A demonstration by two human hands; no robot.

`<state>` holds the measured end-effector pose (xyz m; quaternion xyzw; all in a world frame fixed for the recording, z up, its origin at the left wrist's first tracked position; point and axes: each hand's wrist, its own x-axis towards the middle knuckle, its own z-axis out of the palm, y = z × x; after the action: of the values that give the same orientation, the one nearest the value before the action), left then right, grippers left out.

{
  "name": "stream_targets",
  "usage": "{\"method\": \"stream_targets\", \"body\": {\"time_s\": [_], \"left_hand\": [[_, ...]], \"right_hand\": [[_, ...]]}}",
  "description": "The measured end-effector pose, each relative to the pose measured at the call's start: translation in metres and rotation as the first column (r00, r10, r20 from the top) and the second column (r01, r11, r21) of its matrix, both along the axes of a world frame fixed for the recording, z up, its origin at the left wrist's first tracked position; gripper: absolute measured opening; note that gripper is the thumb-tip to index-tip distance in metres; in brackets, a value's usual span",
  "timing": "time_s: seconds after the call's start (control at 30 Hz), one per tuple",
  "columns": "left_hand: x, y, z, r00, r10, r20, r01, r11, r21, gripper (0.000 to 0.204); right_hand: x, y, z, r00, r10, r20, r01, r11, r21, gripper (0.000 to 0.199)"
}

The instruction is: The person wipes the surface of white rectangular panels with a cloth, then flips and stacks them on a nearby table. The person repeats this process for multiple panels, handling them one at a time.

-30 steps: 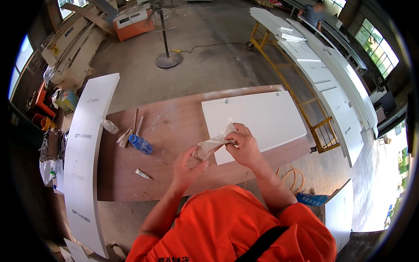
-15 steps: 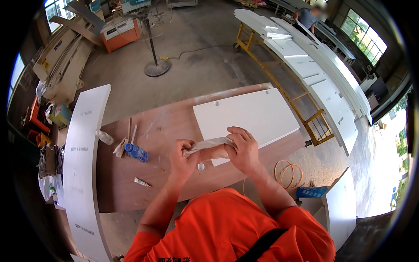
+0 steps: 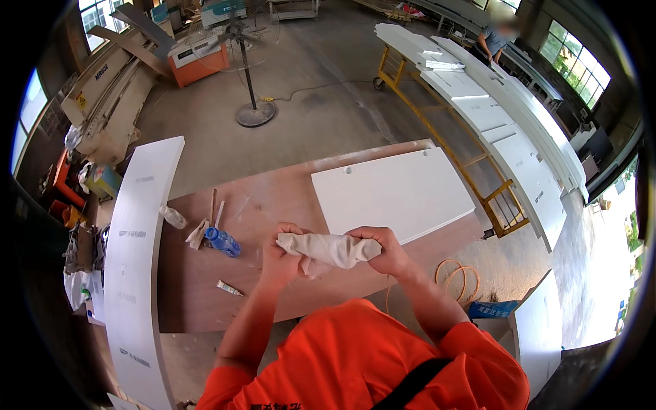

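Note:
A whitish cloth (image 3: pixel 328 249), bunched into a loose roll, is stretched between my two hands above the brown table. My left hand (image 3: pixel 280 254) grips its left end, with the fingers closed round it. At the other end my right hand (image 3: pixel 384 251) is closed on the cloth, and a fold hangs below. Just beyond the hands lies a stack of white panels (image 3: pixel 393 195) with round holes near its far edge. To the left on the table are a blue bottle (image 3: pixel 223 242), a clear bottle (image 3: pixel 173 217), a crumpled rag (image 3: pixel 198 234) and a small white tube (image 3: pixel 229 288).
A long white board (image 3: pixel 130 273) stands along the left end of the brown table (image 3: pixel 198 301). A yellow-framed cart (image 3: pixel 506 195) bearing white panels is at the right. Beyond are a stand fan (image 3: pixel 254 116) and another person (image 3: pixel 490 42). An orange hose (image 3: pixel 459 277) lies on the floor.
The cloth has gone from a slack strip to a thicker bunched roll, and both hands are lower in the picture. The whole view has shifted slightly.

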<state>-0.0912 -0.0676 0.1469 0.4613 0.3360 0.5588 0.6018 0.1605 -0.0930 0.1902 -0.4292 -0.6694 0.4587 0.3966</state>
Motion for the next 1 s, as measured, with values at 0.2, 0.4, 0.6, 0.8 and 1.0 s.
{"method": "stream_targets", "body": {"time_s": [0.2, 0.4, 0.6, 0.8, 1.0], "left_hand": [[-0.023, -0.020, 0.054, 0.986, -0.045, 0.162, -0.022, 0.919, 0.395, 0.033], [-0.025, -0.031, 0.011, 0.926, -0.269, -0.263, 0.282, 0.959, 0.011, 0.032], [-0.031, -0.030, -0.016, 0.963, -0.049, 0.265, 0.065, 0.996, -0.053, 0.028], [-0.029, -0.030, 0.030, 0.885, 0.041, 0.464, 0.180, 0.888, -0.423, 0.026], [-0.032, -0.036, -0.002, 0.943, 0.274, 0.186, -0.228, 0.944, -0.238, 0.020]], "right_hand": [[0.002, -0.003, 0.054, 0.818, 0.378, -0.434, -0.334, 0.926, 0.176, 0.040], [0.005, 0.023, 0.062, 0.864, 0.433, -0.259, -0.391, 0.899, 0.197, 0.044], [-0.003, 0.032, 0.043, 0.906, 0.310, -0.288, -0.328, 0.944, -0.017, 0.058], [-0.015, 0.044, 0.016, 0.888, 0.322, -0.329, -0.379, 0.917, -0.125, 0.062], [-0.065, 0.039, -0.026, 0.396, -0.173, -0.902, -0.639, 0.654, -0.406, 0.082]]}}
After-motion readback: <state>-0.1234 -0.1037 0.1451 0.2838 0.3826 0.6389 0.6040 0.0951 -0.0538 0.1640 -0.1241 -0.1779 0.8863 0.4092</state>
